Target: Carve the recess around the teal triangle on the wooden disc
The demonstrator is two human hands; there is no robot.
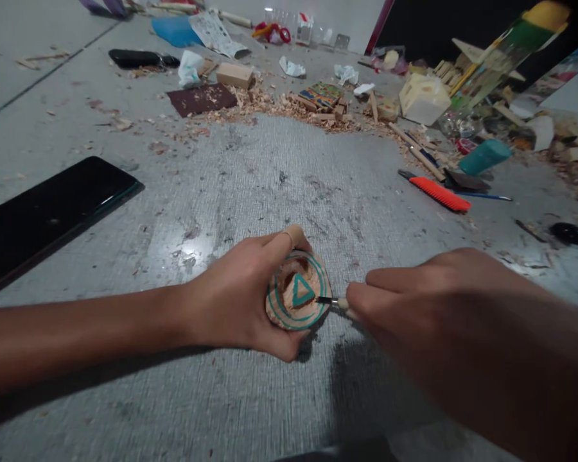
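Note:
My left hand (243, 289) is wrapped round the side of a small round wooden piece (324, 282) on the grey surface. Green rings run near the rim of the piece, and a green triangle is drawn at its middle, with wood hollowed out around part of it. In my right hand (414, 314) is a slim carving tool (336, 301) with a dark metal tip and a pale handle mostly covered by my fingers. The tip meets the piece just right of the triangle, inside the rings.
A black phone (62, 215) lies at left. An orange cutter knife (440, 192) and a teal cylinder (485, 156) lie at right. Wood shavings (270, 102), brown sandpaper (202, 99) and a wooden block (235, 75) are spread along the back. A black round object (571, 234) sits far right.

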